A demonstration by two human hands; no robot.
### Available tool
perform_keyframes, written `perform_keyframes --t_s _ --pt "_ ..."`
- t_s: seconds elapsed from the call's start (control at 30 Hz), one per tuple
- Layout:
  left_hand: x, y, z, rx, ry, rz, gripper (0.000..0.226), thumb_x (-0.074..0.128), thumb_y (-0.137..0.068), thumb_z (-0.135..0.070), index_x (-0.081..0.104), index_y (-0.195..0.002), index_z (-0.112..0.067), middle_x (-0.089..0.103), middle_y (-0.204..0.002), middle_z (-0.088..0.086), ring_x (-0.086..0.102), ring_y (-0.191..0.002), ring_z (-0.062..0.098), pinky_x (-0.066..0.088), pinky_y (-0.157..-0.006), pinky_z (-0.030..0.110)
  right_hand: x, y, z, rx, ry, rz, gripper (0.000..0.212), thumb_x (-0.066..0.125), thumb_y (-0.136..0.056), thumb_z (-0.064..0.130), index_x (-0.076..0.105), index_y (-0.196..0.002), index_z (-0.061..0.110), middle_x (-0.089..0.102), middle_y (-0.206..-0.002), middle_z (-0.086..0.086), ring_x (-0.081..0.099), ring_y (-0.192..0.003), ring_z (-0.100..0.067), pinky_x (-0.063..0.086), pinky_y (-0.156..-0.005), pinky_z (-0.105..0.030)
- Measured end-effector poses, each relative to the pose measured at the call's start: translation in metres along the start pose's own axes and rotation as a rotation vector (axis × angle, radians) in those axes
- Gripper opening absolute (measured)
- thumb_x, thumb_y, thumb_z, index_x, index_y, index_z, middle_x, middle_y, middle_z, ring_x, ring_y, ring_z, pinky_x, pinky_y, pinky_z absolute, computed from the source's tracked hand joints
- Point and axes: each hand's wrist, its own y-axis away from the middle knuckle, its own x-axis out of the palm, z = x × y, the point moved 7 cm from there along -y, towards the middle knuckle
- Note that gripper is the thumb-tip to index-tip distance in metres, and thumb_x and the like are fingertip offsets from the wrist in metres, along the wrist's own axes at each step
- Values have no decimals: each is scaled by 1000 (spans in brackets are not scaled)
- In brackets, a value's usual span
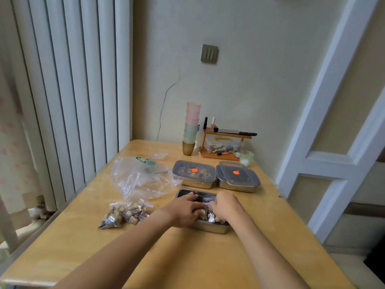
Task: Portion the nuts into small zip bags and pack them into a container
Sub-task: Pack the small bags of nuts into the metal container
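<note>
Low in the frame's centre, both hands reach into the open rectangular steel container (210, 228). The left hand (184, 211) and right hand (224, 207) appear to pinch a clear nut-filled zip bag (209, 214) lying between them, equally near. Two more filled zip bags (123, 213) wait at left.

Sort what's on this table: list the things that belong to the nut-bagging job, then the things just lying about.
Part of the job:
open metal container with both hands in it, left hand and right hand
two filled zip bags
two lidded containers
large plastic bag
empty zip bag

Lying about:
stacked cups
wooden shelf
green glass
</note>
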Motion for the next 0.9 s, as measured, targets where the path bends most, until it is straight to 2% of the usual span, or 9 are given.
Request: perform_keyframes --t_s 0.07,0.17,0.23,0.3,0.43,0.57,0.7,0.77,0.9 --pt "-1 -7 0 -25 11 5 44 42 -103 -30 53 -145 -34 43 -154 4 35 -145 20 31 -117 33 -7 -9 -20 95 -258 -160 31 54 -99 24 65 -74 8 69 -82 -7 65 -79 -27 54 -67 -35" --pt "-8 -17 2 -42 31 -50 35 53 -99 -19 70 -128 -30 69 -126 -5 60 -118 15 43 -92 21 -8 -19 -61 367 -798 -292 24 54 -95 16 69 -80 5 70 -75 -9 67 -76 -28 52 -64 -37" --pt "-10 -23 7 -68 22 -65 35 59 -96 -16 71 -126 -30 72 -122 -6 63 -112 16 48 -91 26 5 -28 -80 521 -1163 -242 19 54 -98 12 68 -90 3 69 -78 -8 61 -64 -22 43 -53 -31" --pt "-9 -28 10 -81 25 -61 36 61 -95 -16 69 -127 -31 71 -122 -5 62 -113 17 51 -93 31 16 -37 -87 577 -1390 -165 14 55 -101 10 64 -99 0 67 -85 -12 56 -62 -18 36 -53 -25" --pt "-8 -33 9 -51 7 -90 35 60 -96 -19 66 -128 -32 68 -123 -4 59 -115 18 46 -88 28 32 -61 -101 610 -1552 -117 23 59 -104 24 60 -109 2 69 -90 -14 56 -69 -19 38 -58 -25" --pt "-5 -33 9 -36 -9 -141 34 57 -99 -23 63 -131 -33 61 -127 1 53 -121 21 42 -93 31 45 -81 -108 634 -1643 -107 26 63 -102 33 63 -98 8 69 -86 -6 56 -64 -14 33 -54 -23" --pt "-5 -34 11 -35 -35 -148 34 55 -99 -24 62 -131 -34 59 -125 4 54 -120 24 41 -94 32 49 -92 -109 641 -1647 -159 20 63 -101 26 58 -85 15 62 -73 -1 49 -45 -6 23 -39 -18" --pt "-2 -35 11 -40 -51 -133 34 54 -100 -25 61 -132 -34 58 -125 4 54 -120 25 42 -96 34 47 -92 -106 638 -1639 -197 22 61 -102 22 57 -82 14 61 -69 -2 46 -37 -4 24 -38 -17" --pt "-6 -34 10 -9 -20 -113 36 56 -97 -22 62 -132 -30 57 -126 6 51 -121 25 41 -102 34 30 -79 -99 546 -1689 -279 23 54 -105 14 56 -83 10 56 -68 -7 47 -35 -6 26 -35 -17"
